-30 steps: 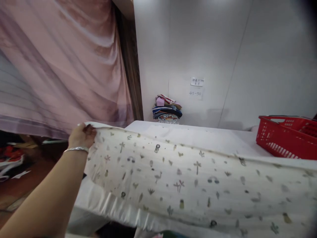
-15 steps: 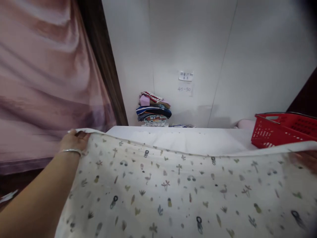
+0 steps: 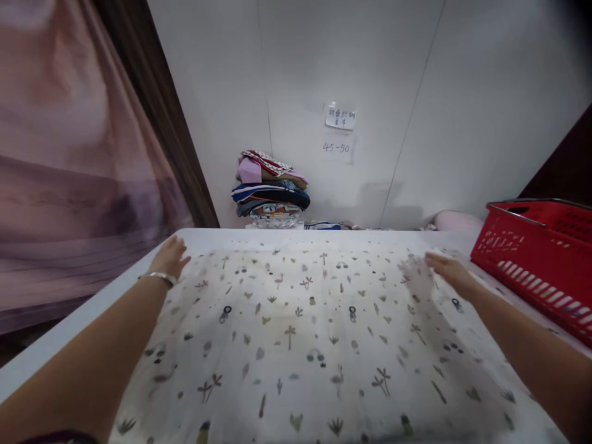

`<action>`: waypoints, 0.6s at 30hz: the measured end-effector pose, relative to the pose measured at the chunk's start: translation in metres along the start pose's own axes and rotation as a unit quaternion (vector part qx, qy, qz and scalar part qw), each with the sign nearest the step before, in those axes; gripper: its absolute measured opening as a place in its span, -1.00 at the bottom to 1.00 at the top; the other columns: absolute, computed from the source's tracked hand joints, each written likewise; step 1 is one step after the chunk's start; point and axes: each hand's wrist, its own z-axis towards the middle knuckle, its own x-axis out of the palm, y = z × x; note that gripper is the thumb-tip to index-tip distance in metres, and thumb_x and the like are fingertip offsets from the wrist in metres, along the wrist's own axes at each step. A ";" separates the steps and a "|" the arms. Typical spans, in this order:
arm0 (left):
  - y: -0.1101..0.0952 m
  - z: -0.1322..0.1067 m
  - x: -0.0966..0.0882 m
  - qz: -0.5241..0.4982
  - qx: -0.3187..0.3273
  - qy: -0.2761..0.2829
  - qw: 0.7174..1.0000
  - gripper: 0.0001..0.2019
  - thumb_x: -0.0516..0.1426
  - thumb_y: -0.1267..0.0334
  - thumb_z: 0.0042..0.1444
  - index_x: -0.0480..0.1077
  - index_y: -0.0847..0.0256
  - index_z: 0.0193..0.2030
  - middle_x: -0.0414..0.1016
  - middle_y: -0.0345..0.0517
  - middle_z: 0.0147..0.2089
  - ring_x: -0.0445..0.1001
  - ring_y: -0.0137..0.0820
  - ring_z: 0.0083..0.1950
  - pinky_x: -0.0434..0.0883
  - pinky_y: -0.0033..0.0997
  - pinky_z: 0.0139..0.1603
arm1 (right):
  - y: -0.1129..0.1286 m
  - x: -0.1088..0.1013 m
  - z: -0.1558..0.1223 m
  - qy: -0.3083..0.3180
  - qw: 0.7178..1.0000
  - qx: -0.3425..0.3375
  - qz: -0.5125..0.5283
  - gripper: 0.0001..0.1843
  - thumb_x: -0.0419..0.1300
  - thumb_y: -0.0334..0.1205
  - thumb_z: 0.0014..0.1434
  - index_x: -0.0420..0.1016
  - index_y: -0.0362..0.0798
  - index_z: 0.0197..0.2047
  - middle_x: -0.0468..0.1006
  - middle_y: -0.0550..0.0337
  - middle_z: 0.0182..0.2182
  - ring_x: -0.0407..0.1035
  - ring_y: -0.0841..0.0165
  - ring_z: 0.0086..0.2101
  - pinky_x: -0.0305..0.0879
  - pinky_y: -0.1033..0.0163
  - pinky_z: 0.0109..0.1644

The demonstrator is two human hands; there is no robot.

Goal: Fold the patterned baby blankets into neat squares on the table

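A thin white cloth (image 3: pixel 287 333) printed with palms, flamingos and sunglasses lies spread across the white table (image 3: pixel 60 339), with slight ripples. My left hand (image 3: pixel 169 258), a silver bangle at its wrist, is by the cloth's far left corner. Its fingers are apart and nothing shows in them. Over the right part of the cloth, my right hand (image 3: pixel 446 271) reaches forward with fingers stretched out. Whether its fingertips touch the fabric I cannot tell.
A red plastic basket (image 3: pixel 546 259) stands on the table's right side. Behind the table's far edge rises a stack of folded fabrics (image 3: pixel 271 188). Paper notes (image 3: pixel 340 117) are stuck to the white wall. A pink curtain (image 3: pixel 69 185) hangs at the left.
The cloth, held up by both hands before, has come down flat on the table. Both hands have let go of its edge, and the right hand has come further into view.
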 end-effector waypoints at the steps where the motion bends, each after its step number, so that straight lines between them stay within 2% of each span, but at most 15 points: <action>1: 0.008 -0.007 -0.001 0.011 -0.014 0.001 1.000 -0.61 0.06 0.22 0.17 0.22 0.28 0.11 0.21 0.06 0.21 0.24 -0.26 0.16 0.30 -0.16 0.08 | -0.001 0.006 -0.019 0.051 0.999 0.003 0.019 -0.52 0.00 -0.03 0.19 0.45 -0.14 0.04 0.49 -0.04 -0.04 0.39 0.29 -0.06 0.29 0.31 -0.06; 2: 0.014 -0.016 -0.003 0.041 -0.028 0.010 0.999 -0.58 0.07 0.22 0.14 0.21 0.30 0.13 0.17 0.08 0.24 0.20 -0.24 0.19 0.26 -0.17 0.12 | -0.004 0.009 -0.039 0.094 0.995 -0.004 0.034 -0.53 0.05 -0.02 0.13 0.47 -0.07 0.02 0.47 0.01 -0.02 0.37 0.24 -0.02 0.30 0.27 -0.03; 4: 0.020 -0.040 -0.010 0.150 -0.036 0.057 0.986 -0.49 0.12 0.16 0.07 0.22 0.31 0.15 0.18 0.10 0.25 0.19 -0.18 0.21 0.19 -0.15 0.19 | -0.013 0.009 -0.082 0.126 0.990 -0.019 0.053 -0.58 0.08 -0.01 0.07 0.54 0.02 -0.06 0.42 0.09 0.04 0.28 0.17 0.06 0.32 0.21 0.00; 7: 0.022 -0.094 -0.021 0.318 0.009 0.176 0.932 -0.43 0.10 -0.03 0.00 0.29 0.22 0.13 0.23 0.03 0.23 0.22 -0.13 0.21 0.17 -0.16 0.22 | -0.031 0.002 -0.140 0.131 0.990 -0.038 0.046 -0.60 0.08 0.03 0.03 0.57 0.11 -0.13 0.41 0.18 0.06 0.19 0.15 0.13 0.36 0.14 -0.01; 10: 0.019 -0.150 -0.022 0.368 0.070 0.277 0.885 -0.47 0.05 -0.13 -0.01 0.37 0.08 0.05 0.19 -0.13 0.27 0.20 -0.14 0.24 0.31 -0.27 0.12 | -0.040 -0.007 -0.173 0.123 0.990 -0.058 0.036 -0.61 0.06 0.03 0.05 0.57 0.13 -0.15 0.41 0.21 0.05 0.18 0.15 0.13 0.34 0.10 0.03; 12: 0.015 -0.173 -0.012 0.388 0.115 0.322 0.856 -0.51 0.01 -0.14 0.01 0.39 0.02 0.02 0.17 -0.20 0.28 0.21 -0.17 0.23 0.38 -0.33 0.02 | -0.032 -0.013 -0.174 0.114 0.990 -0.060 0.050 -0.60 0.05 0.05 0.05 0.57 0.09 -0.16 0.44 0.18 0.03 0.23 0.14 0.10 0.36 0.10 0.01; 14: 0.010 -0.177 0.006 0.401 0.159 0.335 0.838 -0.52 -0.03 -0.14 0.06 0.38 0.01 0.02 0.15 -0.22 0.29 0.24 -0.20 0.22 0.41 -0.38 -0.06 | -0.009 -0.018 -0.158 0.093 0.991 -0.061 0.075 -0.56 0.03 0.07 0.06 0.56 0.03 -0.15 0.46 0.12 0.00 0.30 0.13 0.04 0.36 0.11 -0.01; 16: 0.005 -0.164 0.031 0.409 0.195 0.315 0.834 -0.53 -0.06 -0.12 0.09 0.37 0.05 0.02 0.18 -0.20 0.28 0.27 -0.23 0.18 0.40 -0.40 -0.07 | 0.023 -0.020 -0.128 0.067 0.990 -0.080 0.099 -0.56 0.01 0.05 0.10 0.54 0.00 -0.14 0.50 0.10 -0.04 0.35 0.17 -0.01 0.30 0.14 0.06; 18: 0.002 -0.142 0.060 0.423 0.218 0.290 0.831 -0.54 -0.08 -0.08 0.12 0.36 0.09 0.02 0.23 -0.17 0.25 0.35 -0.27 0.10 0.38 -0.41 -0.04 | 0.059 -0.019 -0.090 0.067 0.989 -0.088 0.099 -0.58 -0.01 0.00 0.14 0.54 -0.02 -0.14 0.52 0.11 -0.07 0.39 0.21 -0.06 0.31 0.19 0.02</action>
